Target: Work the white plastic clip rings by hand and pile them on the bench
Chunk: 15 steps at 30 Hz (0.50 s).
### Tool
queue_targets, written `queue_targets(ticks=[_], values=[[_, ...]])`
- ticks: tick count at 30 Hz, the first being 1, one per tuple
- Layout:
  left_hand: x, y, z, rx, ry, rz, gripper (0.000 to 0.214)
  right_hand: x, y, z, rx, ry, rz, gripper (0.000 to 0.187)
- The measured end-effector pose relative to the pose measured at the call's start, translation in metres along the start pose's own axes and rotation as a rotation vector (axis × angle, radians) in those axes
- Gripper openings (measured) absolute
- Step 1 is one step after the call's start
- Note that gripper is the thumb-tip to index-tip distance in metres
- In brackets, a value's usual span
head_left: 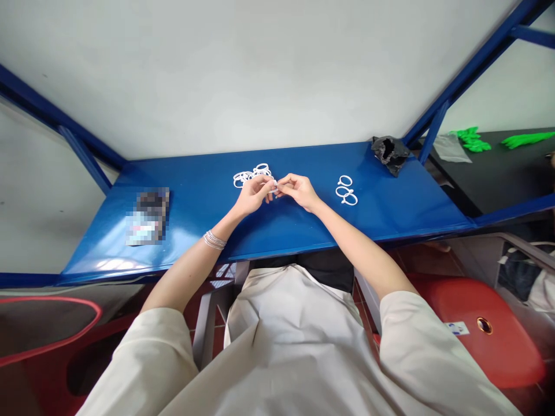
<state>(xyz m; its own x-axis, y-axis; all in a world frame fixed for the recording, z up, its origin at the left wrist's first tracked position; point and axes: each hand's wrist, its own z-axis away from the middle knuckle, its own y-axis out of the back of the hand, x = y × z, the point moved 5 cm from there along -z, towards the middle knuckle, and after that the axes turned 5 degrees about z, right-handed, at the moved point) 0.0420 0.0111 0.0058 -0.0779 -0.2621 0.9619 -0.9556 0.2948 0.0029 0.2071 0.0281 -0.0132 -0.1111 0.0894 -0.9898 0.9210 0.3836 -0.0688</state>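
Over the middle of the blue table (pixel 203 173), my left hand (pixel 252 195) and my right hand (pixel 299 190) meet with their fingertips nearly together. Both pinch a small white ring (pixel 273 189), mostly covered by the fingers. Just behind my left hand lies a loose pile of white plastic rings (pixel 241 178), partly hidden by it. To the right of my right hand, a few more white rings (pixel 344 192) rest on the tabletop, close together or overlapping. Each of these has a small knob or tab on its edge.
A crumpled black plastic bag (pixel 390 153) sits at the table's back right corner. On the left, a pixelated flat item (pixel 148 216) lies on the tabletop. Blue frame posts (pixel 433 133) rise at both sides. Green gloves (pixel 473 138) lie on a dark neighbouring table. A red stool (pixel 472 329) stands at right.
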Motion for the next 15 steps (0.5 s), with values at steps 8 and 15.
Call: queue_targets(ticks=[8, 15], values=[[-0.011, -0.004, 0.003, -0.132, 0.194, 0.170, 0.064, 0.006, 0.016, -0.005, 0.084, 0.220, 0.284, 0.040], [-0.013, -0.004, 0.003, -0.127, 0.143, -0.050, 0.064, 0.011, 0.013, -0.007, 0.059, 0.244, 0.383, 0.041]])
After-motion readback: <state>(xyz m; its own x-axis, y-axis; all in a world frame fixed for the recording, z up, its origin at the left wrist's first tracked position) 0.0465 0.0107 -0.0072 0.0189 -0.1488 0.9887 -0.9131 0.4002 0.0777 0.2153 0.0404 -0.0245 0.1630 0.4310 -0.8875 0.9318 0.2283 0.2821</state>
